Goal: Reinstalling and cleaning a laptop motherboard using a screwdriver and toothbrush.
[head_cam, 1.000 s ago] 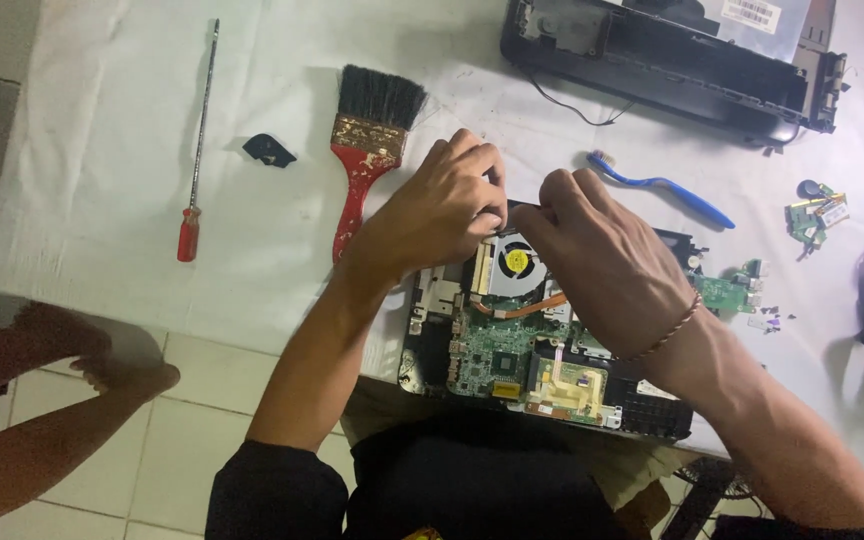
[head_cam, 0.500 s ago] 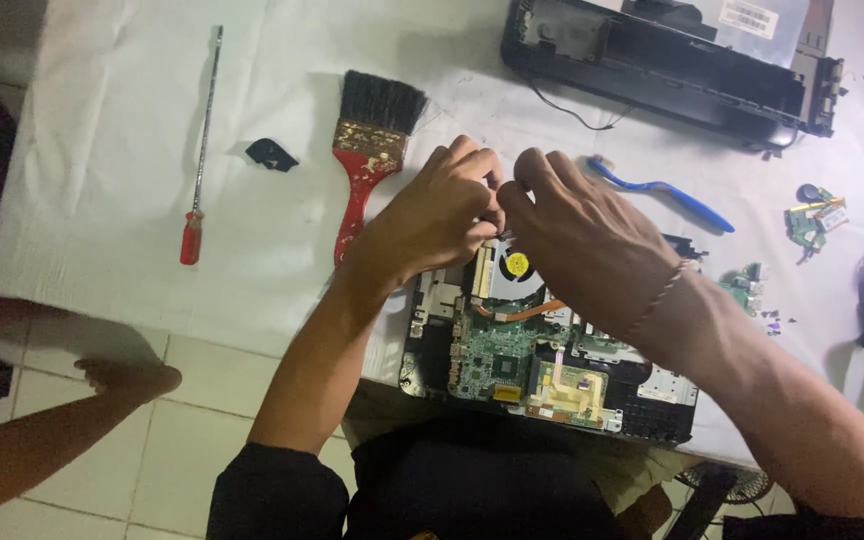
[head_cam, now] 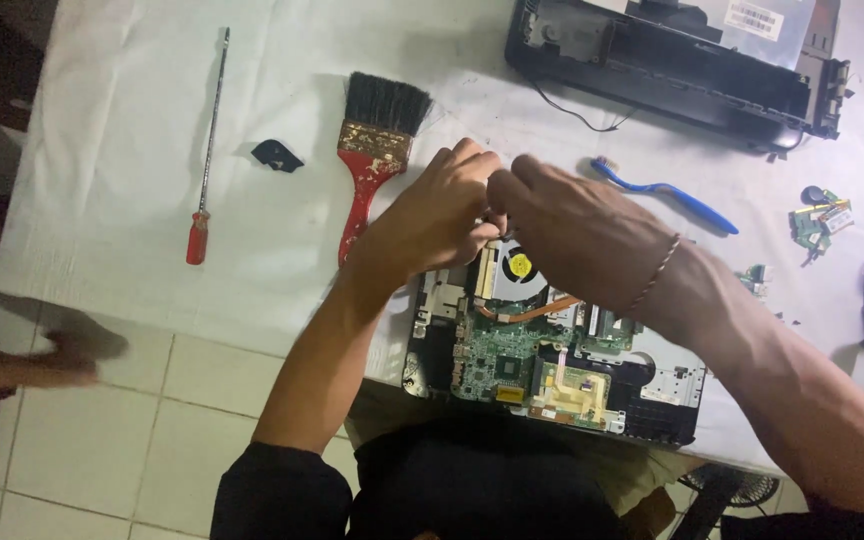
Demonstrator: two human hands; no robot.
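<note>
Green laptop board (head_cam: 512, 350) lies just below both hands (head_cam: 497, 205), fingertips pinched together, contents hidden.

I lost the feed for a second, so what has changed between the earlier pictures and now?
Both hands shifted slightly up the opened laptop base: the left hand and right hand now meet above the fan, fingertips together; what they pinch is hidden. Paintbrush, screwdriver and blue toothbrush lie unmoved.
</note>
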